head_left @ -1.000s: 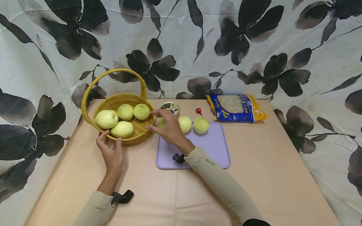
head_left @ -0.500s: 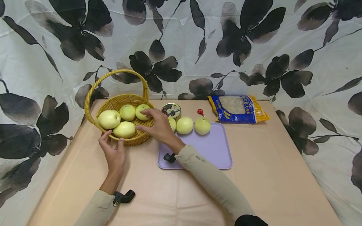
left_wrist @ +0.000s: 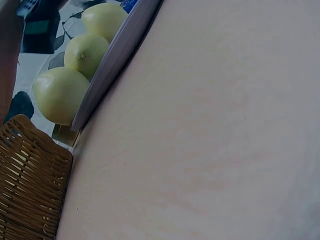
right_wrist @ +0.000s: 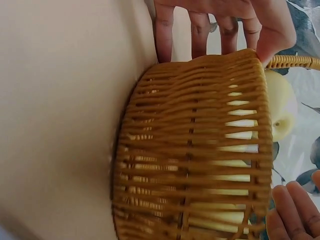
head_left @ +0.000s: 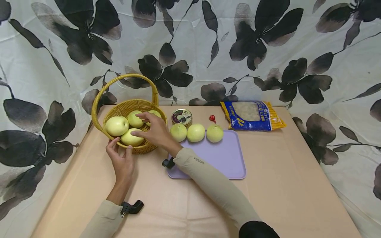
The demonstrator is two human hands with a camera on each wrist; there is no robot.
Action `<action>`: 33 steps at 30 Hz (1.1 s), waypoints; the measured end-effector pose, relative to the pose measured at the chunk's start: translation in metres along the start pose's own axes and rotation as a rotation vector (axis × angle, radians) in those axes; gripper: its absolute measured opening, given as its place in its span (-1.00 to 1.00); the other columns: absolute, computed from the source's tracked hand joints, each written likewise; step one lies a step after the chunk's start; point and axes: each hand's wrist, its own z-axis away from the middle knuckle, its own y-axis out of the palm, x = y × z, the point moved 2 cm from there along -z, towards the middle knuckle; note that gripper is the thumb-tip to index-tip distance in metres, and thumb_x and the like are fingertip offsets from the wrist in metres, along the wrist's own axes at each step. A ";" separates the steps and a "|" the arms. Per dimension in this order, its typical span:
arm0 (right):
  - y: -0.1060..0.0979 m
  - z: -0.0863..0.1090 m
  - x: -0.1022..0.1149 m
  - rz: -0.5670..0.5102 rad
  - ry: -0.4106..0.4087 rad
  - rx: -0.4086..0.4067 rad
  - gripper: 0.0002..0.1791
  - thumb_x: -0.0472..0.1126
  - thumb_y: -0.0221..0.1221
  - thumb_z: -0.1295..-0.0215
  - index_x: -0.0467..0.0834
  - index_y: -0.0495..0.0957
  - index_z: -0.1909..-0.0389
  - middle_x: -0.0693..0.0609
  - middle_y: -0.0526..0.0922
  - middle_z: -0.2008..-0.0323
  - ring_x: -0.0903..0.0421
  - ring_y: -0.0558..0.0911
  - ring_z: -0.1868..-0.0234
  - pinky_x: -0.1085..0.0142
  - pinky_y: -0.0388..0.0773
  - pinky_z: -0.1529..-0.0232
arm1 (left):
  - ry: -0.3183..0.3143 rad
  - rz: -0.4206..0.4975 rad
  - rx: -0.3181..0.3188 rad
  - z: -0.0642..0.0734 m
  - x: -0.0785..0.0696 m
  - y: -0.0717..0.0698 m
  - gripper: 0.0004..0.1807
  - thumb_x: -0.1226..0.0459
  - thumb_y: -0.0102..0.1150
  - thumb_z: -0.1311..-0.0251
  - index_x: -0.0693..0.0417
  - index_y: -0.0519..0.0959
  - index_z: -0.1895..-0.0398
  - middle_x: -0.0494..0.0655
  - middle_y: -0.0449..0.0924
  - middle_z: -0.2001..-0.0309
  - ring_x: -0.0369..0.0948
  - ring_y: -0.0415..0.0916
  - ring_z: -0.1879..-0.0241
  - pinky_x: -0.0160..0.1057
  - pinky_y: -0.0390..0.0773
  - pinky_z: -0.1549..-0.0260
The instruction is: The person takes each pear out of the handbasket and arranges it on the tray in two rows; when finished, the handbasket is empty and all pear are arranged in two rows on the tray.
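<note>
A yellow wicker basket [head_left: 122,105] with a tall handle holds several pale green apples; one [head_left: 116,126] lies at its left and another [head_left: 131,138] at the front. My left hand [head_left: 122,168] is at the front-left of the basket. In the right wrist view, that left hand's straight fingers [right_wrist: 200,32] press on the woven wall, its thumb at the rim. My right hand [head_left: 159,132] reaches over the basket's right side, thumb and fingers spread above the apples, holding nothing. It partly hides the back-right apple [head_left: 156,113].
A lilac tray [head_left: 217,162] right of the basket bears three apples in a row along its back edge, the middle one [head_left: 195,133] among them. Behind it stand a round tin [head_left: 182,116], a small red object [head_left: 212,118] and a blue-and-yellow bag [head_left: 250,115].
My right hand has moved left from the basket's right rim to over the apples inside, uncovering the tin and the tray's left apple. My left hand stays at the basket.
</note>
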 end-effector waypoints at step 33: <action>0.054 -0.040 0.015 0.085 0.052 0.120 -0.27 0.02 0.54 -0.23 0.04 0.53 -0.41 0.12 0.67 -0.28 0.25 0.66 -0.14 0.60 0.49 -0.06 | -0.001 -0.006 -0.007 0.001 0.000 -0.001 -0.35 0.37 0.07 -0.50 0.05 0.09 -0.56 -0.21 -0.22 -0.72 -0.05 -0.03 -0.68 0.15 0.36 -0.45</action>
